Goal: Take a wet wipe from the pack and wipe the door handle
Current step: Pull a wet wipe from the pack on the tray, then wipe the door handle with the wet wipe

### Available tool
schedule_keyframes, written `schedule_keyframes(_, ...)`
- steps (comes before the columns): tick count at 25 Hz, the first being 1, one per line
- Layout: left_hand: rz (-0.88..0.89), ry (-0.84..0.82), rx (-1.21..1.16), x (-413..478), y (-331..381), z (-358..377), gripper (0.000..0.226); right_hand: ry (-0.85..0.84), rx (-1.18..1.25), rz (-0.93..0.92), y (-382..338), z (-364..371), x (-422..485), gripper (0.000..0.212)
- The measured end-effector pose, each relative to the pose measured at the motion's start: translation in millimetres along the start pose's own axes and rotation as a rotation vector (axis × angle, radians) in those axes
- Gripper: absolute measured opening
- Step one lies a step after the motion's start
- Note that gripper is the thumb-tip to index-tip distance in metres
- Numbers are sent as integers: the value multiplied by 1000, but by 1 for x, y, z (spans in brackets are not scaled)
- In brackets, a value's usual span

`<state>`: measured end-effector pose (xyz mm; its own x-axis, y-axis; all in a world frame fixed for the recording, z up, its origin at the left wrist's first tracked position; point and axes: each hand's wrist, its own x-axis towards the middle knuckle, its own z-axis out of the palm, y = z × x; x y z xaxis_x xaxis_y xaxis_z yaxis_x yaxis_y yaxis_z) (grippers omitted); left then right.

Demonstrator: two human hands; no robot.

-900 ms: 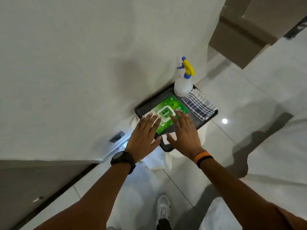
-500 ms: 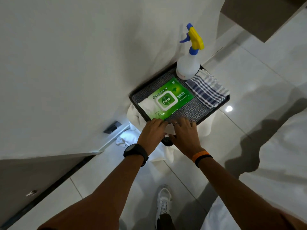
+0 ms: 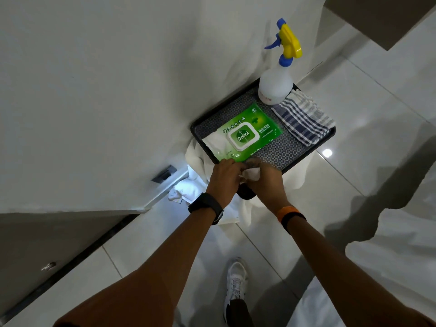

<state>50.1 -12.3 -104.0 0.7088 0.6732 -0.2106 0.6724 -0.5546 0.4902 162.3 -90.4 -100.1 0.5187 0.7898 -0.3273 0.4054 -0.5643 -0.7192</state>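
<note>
A: Where is the small white wet wipe (image 3: pixel 251 173) to be found?

B: It is pinched between the left hand (image 3: pixel 226 178) and the right hand (image 3: pixel 266 182), the grip of each closed on it, just at the near edge of the black rectangular tray (image 3: pixel 313 143).

A: And the flat green plastic wipe pack (image 3: pixel 243 134)?

B: It is laid on the tray's patterned liner with its white lid shut, just beyond the knuckles; its near corner is hidden by the fingers.

A: What else is carried on the tray?

B: A translucent spray bottle with a yellow and blue trigger (image 3: pixel 277 83) is stood upright at the far corner, and a folded blue-and-white checked cloth (image 3: pixel 304 116) is laid beside it, apart from the pack.

A: What surrounds it?

B: A white cloth (image 3: pixel 195 159) is draped beneath the tray; a white door (image 3: pixel 94 90) is seen at the left, edge-on. The door handle cannot be made out clearly. A white shoe (image 3: pixel 236 282) is set on the glossy tiled floor (image 3: pixel 354 138).
</note>
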Motion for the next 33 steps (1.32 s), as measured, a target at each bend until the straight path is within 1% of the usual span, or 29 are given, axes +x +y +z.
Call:
schedule_keyframes(2, -8, 59, -99, -17, -2, -16, 18, 5, -60, -41, -12, -4, -10, 20)
schedule_keyframes(4, -42, 145, -269, -37, -6, -34, 14, 6, -151, -74, -31, -6, -21, 16)
schedule_keyframes(6, -94, 226, -395, -61, -12, -60, 12, 3, -139, -100, -59, -5, -34, 14)
schedule_keyframes(8, -137, 332, -466, -91, -23, -94, 11, -46, 65, -115, -98, -2, -52, 7)
schedule_keyframes(9, -160, 394, -484, -107, -29, -113, 12, -78, 138, -140, -120, 2, -62, 8)
schedule_keyframes(11, -198, 494, -520, -134, -35, -147, 13, -101, 208, -206, -157, 7, -78, 20)
schedule_keyframes(12, -207, 546, -539, -156, -44, -173, 12, -119, 252, -247, -188, 15, -91, 25)
schedule_keyframes(15, -243, 701, -576, -221, -67, -249, 9, -185, 430, -328, -275, 40, -134, 26)
schedule_keyframes(18, -337, 843, -735, -285, -94, -318, 12, -182, 631, -356, -358, 70, -183, 33)
schedule_keyframes(21, -322, 982, -818, -351, -112, -374, 14, -206, 843, -333, -428, 102, -239, 34)
schedule_keyframes(24, -259, 1077, -802, -409, -121, -417, 13, -269, 991, -321, -477, 134, -296, 24)
schedule_keyframes(26, -176, 1077, -705, -442, -123, -442, 13, -208, 1061, -341, -506, 149, -324, 20)
schedule_keyframes(27, -127, 1059, -594, -455, -121, -455, 11, -158, 1072, -354, -517, 153, -331, 19)
schedule_keyframes(28, -71, 1057, -434, -468, -122, -471, 12, -120, 1102, -362, -530, 156, -338, 17)
schedule_keyframes(30, 69, 1075, -35, -489, -127, -506, 22, -80, 1170, -368, -550, 159, -343, 11)
schedule_keyframes(31, 143, 1062, 149, -497, -131, -528, 27, -65, 1176, -375, -559, 159, -344, 14)
schedule_keyframes(33, 266, 981, 486, -508, -143, -573, 31, -22, 1162, -411, -577, 163, -347, 21)
